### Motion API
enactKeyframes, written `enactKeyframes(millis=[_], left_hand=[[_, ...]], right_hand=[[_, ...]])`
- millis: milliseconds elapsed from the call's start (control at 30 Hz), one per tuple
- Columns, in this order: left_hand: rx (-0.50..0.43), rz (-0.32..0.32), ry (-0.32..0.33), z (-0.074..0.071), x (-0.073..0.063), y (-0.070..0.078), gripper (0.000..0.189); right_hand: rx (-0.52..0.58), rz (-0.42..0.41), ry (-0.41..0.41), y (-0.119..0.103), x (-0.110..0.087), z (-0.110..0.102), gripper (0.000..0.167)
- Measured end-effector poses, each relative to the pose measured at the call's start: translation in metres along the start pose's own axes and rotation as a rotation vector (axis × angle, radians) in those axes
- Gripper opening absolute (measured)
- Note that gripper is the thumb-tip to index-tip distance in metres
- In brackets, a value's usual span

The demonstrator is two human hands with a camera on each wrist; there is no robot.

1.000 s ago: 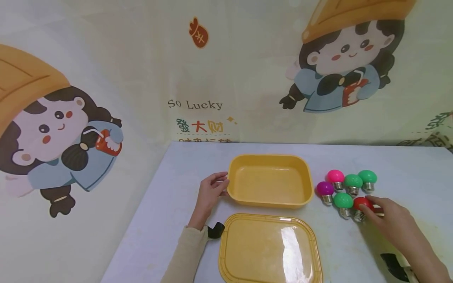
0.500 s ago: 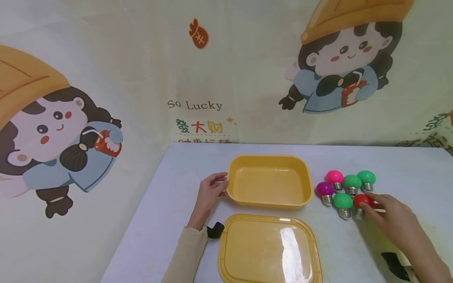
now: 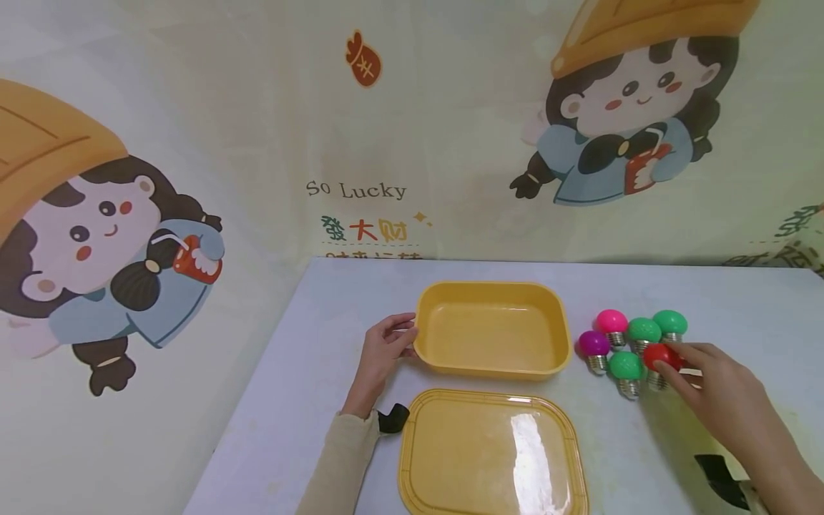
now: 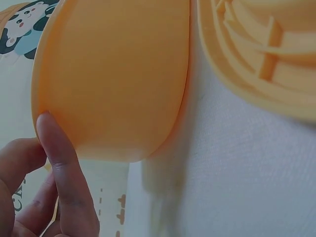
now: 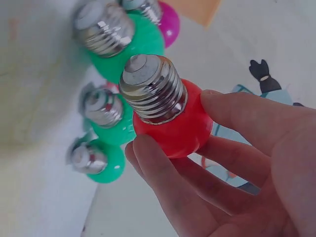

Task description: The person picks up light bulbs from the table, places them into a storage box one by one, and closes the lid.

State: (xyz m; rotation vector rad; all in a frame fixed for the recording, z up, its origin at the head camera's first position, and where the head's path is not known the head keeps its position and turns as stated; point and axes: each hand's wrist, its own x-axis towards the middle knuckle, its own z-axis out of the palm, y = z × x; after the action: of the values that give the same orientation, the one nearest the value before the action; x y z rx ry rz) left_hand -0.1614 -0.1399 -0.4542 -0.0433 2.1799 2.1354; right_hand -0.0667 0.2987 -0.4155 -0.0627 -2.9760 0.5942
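My right hand [image 3: 727, 390] pinches a red light bulb [image 3: 659, 356] by its round head. In the right wrist view the bulb's silver screw base [image 5: 150, 89] points toward the camera, with thumb and fingertips around the red part. My left hand [image 3: 384, 354] holds the left end of a yellow plastic box [image 3: 492, 372]. In the left wrist view the thumb [image 4: 54, 138] lies on the box's outer wall and a finger meets its rim. Beside the red bulb are several others: a pink bulb [image 3: 611, 320], a purple bulb [image 3: 594, 343] and green bulbs [image 3: 626, 366].
A yellow lid [image 3: 483, 450] lies flat in front of the box, on the white table [image 3: 309, 429]. Dark straps [image 3: 393, 418] sit at both wrists. Behind the table hangs a cloth [image 3: 450, 143] printed with cartoon figures.
The red bulb has risen from beside the front green bulb, and my right hand has moved slightly up with it. My left hand and the box stay where they were.
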Motion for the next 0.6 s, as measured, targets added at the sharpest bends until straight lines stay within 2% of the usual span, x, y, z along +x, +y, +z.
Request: enactKeyframes(millis=[367,467,600], left_hand=[[0.005,0.008,0.000,0.001,0.001,0.001,0.034],[0.005,0.005,0.000,0.000,0.001,0.000,0.034],[0.011,0.011,-0.010,-0.001,0.001,0.000,0.035]], right_hand=[[0.040,-0.129,0.105,-0.019,-0.002,-0.002,0.047],[0.052,-0.160,0.117,-0.025,0.000,-0.003,0.047],[0.070,-0.156,0.096,-0.034,0.002,-0.002,0.050]])
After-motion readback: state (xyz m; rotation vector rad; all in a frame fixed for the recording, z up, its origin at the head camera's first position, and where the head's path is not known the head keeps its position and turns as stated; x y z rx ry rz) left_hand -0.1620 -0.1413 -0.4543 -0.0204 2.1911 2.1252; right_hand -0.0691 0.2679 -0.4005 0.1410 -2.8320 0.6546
